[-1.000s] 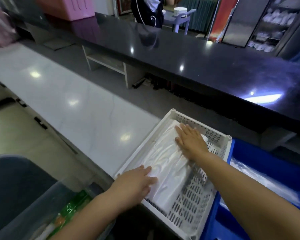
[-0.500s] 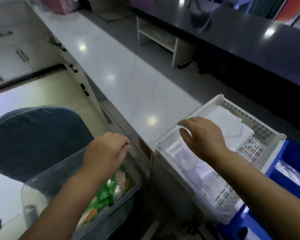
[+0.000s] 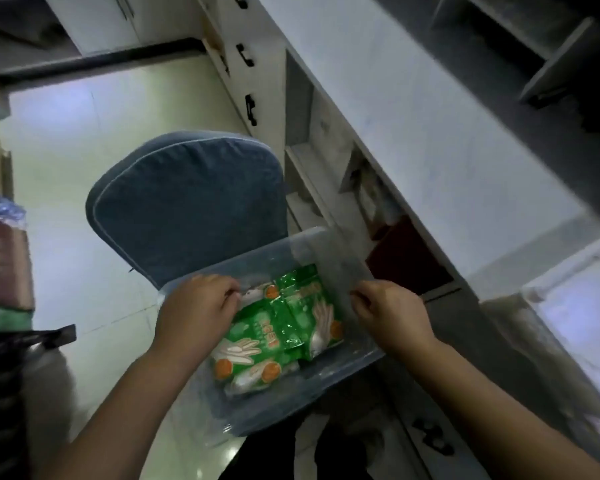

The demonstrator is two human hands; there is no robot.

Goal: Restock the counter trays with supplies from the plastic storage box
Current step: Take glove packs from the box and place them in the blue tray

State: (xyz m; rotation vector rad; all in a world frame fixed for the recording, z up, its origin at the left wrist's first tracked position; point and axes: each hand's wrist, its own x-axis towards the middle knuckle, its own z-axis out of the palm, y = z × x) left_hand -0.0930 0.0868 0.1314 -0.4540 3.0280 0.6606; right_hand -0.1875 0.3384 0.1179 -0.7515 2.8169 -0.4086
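The clear plastic storage box (image 3: pixel 347 367) sits low in front of me, against a blue padded chair. Inside it lie several green packets of gloves (image 3: pixel 284 327) with orange dots. My left hand (image 3: pixel 196 315) reaches into the box's left side with curled fingers on the upper edge of the packets. Its fingertips are hidden, so a grip cannot be made out. My right hand (image 3: pixel 394 313) hovers over the box's right rim, fingers loosely curled and holding nothing. No counter tray is clearly in view.
The blue chair (image 3: pixel 187 209) stands behind the box. The white counter (image 3: pixel 430 133) runs along the right, with open shelves (image 3: pixel 326 174) and black-handled cupboard doors (image 3: pixel 250 109) beneath it. Stacked goods (image 3: pixel 0 258) crowd the left edge. Pale floor (image 3: pixel 66 140) lies beyond the chair.
My view has swung down from the white tray to the storage box. The left hand has gone down into the box and the right hand has left the tray and come over the box.
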